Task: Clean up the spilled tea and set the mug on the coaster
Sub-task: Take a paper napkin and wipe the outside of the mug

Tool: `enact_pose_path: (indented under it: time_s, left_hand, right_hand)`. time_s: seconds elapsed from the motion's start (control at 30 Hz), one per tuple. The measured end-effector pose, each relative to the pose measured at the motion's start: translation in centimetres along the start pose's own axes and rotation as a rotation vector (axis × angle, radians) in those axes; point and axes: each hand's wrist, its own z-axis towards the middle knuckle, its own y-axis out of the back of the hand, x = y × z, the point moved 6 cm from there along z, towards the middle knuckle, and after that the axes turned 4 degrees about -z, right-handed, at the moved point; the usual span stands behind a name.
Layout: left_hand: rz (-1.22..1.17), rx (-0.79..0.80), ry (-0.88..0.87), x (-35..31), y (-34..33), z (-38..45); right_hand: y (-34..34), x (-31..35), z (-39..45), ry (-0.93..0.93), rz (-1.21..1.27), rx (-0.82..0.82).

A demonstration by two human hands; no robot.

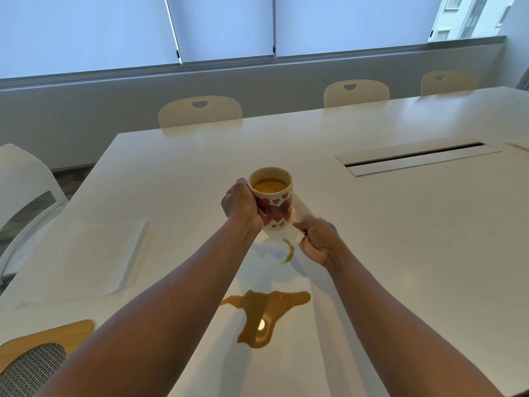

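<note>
A white mug (274, 207) with red hearts, part full of milky tea, is lifted above the white table (400, 239). My left hand (240, 204) grips it at its left side, where the handle is hidden. My right hand (317, 242) pinches a white tissue (289, 230) against the mug's base and right side. Below the mug lies a thin brown tea streak (289, 253). A larger brown tea puddle (266, 316) spreads nearer to me. A grey woven coaster (31, 371) lies on a wooden board (57, 333) at the bottom left.
A white sheet of paper or napkin (106, 253) lies flat on the table to the left. A cable slot (415, 156) is set into the tabletop at the right. Cream chairs (200, 110) stand along the far edge, and a white chair (23, 190) at the left.
</note>
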Motion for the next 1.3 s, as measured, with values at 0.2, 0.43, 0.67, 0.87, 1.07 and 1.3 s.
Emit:
enact_pose_path:
  time_s: [0.2,0.43,0.67,0.87,1.07,1.3]
  left_hand:
    - [-0.038,0.023,-0.013,-0.3,-0.7,-1.0]
    - [0.003,0.005,-0.08,-1.1,-0.6,-0.8]
    - [0.022,-0.038,-0.077,-1.8,0.6,0.3]
    - [-0.008,-0.049,-0.048,-1.5,1.1,0.6]
    - [0.009,-0.03,-0.027,-0.4,0.9,0.1]
    - [-0.035,-0.001,0.01,0.6,0.4,-0.6]
  right_hand:
    - [-2.0,-1.9,0.3,-0.007,0.086,0.048]
    - [-2.4,-3.6,-0.1,-0.054,0.134,0.104]
    - [0.7,-2.8,-0.5,-0.098,0.035,0.007]
    - [2.8,-0.9,-0.2,-0.049,0.045,-0.122]
    - [2.3,-0.2,0.9,0.029,0.038,-0.084]
    - [-0.6,-1.5,1.4,0.07,0.042,0.083]
